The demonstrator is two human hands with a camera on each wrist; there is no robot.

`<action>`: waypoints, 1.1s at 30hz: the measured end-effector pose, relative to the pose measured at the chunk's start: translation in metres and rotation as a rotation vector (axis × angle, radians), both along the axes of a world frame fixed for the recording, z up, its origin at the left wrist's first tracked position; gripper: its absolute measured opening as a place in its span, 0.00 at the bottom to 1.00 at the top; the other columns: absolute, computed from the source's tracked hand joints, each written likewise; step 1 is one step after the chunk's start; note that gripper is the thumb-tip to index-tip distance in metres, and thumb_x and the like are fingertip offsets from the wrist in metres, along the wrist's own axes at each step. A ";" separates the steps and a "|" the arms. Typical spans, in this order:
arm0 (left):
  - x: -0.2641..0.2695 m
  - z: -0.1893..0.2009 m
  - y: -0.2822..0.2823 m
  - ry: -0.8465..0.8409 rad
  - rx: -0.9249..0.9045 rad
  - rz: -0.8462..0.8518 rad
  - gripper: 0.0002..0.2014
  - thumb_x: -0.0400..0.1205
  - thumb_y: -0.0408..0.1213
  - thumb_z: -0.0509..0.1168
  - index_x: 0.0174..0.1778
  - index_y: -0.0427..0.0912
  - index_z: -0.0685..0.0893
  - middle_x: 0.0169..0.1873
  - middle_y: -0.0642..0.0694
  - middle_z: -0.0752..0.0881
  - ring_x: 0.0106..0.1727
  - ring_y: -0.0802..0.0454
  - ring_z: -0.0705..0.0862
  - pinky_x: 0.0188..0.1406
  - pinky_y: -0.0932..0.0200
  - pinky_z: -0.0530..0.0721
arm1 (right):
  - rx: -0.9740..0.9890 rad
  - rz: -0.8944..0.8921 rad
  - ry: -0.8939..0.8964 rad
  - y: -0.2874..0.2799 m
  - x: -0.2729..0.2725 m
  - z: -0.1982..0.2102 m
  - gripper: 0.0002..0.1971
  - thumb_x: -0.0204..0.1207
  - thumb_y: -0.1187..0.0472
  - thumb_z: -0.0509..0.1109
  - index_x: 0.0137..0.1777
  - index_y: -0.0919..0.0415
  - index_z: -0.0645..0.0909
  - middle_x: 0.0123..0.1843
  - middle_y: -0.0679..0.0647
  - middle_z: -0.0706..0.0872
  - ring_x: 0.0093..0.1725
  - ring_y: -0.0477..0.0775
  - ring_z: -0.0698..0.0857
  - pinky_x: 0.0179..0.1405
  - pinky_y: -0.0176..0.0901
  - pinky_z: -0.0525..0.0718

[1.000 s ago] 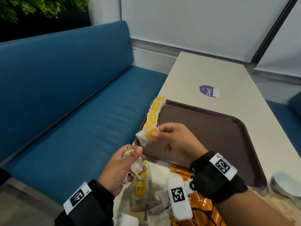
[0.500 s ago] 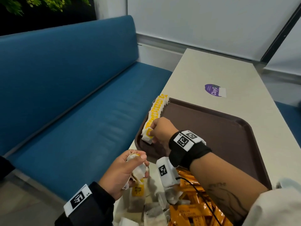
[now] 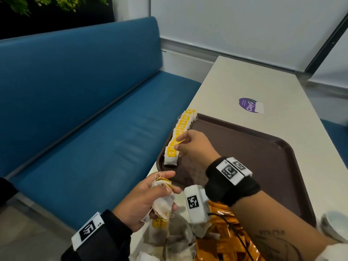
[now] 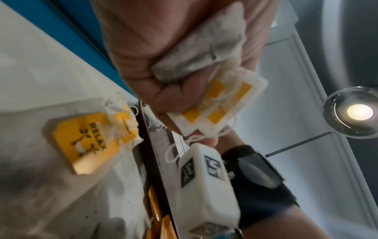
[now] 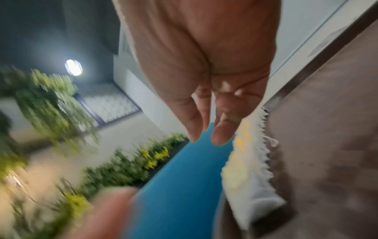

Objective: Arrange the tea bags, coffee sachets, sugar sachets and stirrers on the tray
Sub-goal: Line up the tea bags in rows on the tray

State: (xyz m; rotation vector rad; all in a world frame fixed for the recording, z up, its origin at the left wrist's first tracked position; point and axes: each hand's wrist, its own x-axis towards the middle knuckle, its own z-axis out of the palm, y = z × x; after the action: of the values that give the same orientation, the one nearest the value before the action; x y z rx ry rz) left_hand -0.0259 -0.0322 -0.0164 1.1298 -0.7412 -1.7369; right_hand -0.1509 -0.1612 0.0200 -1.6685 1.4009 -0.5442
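The left hand (image 3: 148, 200) curls round a bunch of tea bags (image 4: 206, 53) near the tray's (image 3: 282, 166) near corner, over loose bags and orange sachets (image 3: 220, 247) on the table (image 3: 244, 78). To its right the row of bags (image 3: 180, 132) lines the tray's left edge. The right hand (image 3: 195, 144) hovers just over the row's near end; the wrist view shows its fingers (image 5: 223, 132) straight, close together, pinching nothing. To do this well, feed one bag at a time, tags up, each overlapping the last, keeping the row straight against the rim.
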 end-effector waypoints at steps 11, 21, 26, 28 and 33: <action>-0.011 0.008 -0.004 0.126 -0.106 -0.184 0.40 0.54 0.31 0.73 0.66 0.51 0.76 0.37 0.33 0.84 0.27 0.41 0.84 0.23 0.56 0.83 | 0.377 0.440 -0.122 0.058 -0.037 0.032 0.06 0.76 0.65 0.72 0.51 0.62 0.86 0.42 0.57 0.85 0.31 0.48 0.77 0.31 0.33 0.76; -0.004 0.003 -0.005 0.100 -0.068 -0.161 0.34 0.58 0.36 0.75 0.64 0.46 0.78 0.41 0.34 0.86 0.30 0.41 0.84 0.29 0.55 0.85 | 0.465 0.396 -0.175 0.056 -0.042 0.024 0.06 0.75 0.69 0.70 0.43 0.58 0.78 0.40 0.60 0.83 0.32 0.48 0.78 0.22 0.33 0.67; -0.002 0.006 -0.007 0.118 -0.027 -0.112 0.22 0.70 0.40 0.68 0.60 0.41 0.78 0.37 0.36 0.86 0.27 0.42 0.85 0.18 0.60 0.80 | 0.470 0.355 -0.177 0.053 -0.037 0.024 0.05 0.75 0.67 0.71 0.49 0.59 0.80 0.41 0.59 0.84 0.33 0.48 0.80 0.21 0.32 0.68; 0.000 0.006 -0.007 0.109 -0.019 -0.085 0.19 0.75 0.41 0.69 0.60 0.39 0.77 0.37 0.36 0.86 0.26 0.43 0.85 0.16 0.62 0.79 | 0.477 0.351 -0.169 0.054 -0.033 0.023 0.08 0.75 0.65 0.72 0.53 0.59 0.80 0.42 0.58 0.84 0.35 0.49 0.79 0.22 0.33 0.68; 0.006 0.003 -0.012 0.093 0.012 -0.043 0.21 0.79 0.46 0.58 0.64 0.40 0.78 0.40 0.37 0.86 0.25 0.45 0.84 0.16 0.63 0.77 | 0.196 0.236 -0.075 0.059 -0.019 0.024 0.23 0.68 0.59 0.79 0.60 0.57 0.75 0.46 0.51 0.82 0.35 0.43 0.82 0.32 0.31 0.80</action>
State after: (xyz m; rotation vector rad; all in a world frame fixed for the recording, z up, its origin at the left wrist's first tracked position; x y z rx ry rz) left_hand -0.0198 -0.0439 -0.0138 1.0411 -0.7033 -1.8191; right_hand -0.1700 -0.1023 0.0444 -1.6098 1.1448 -0.3207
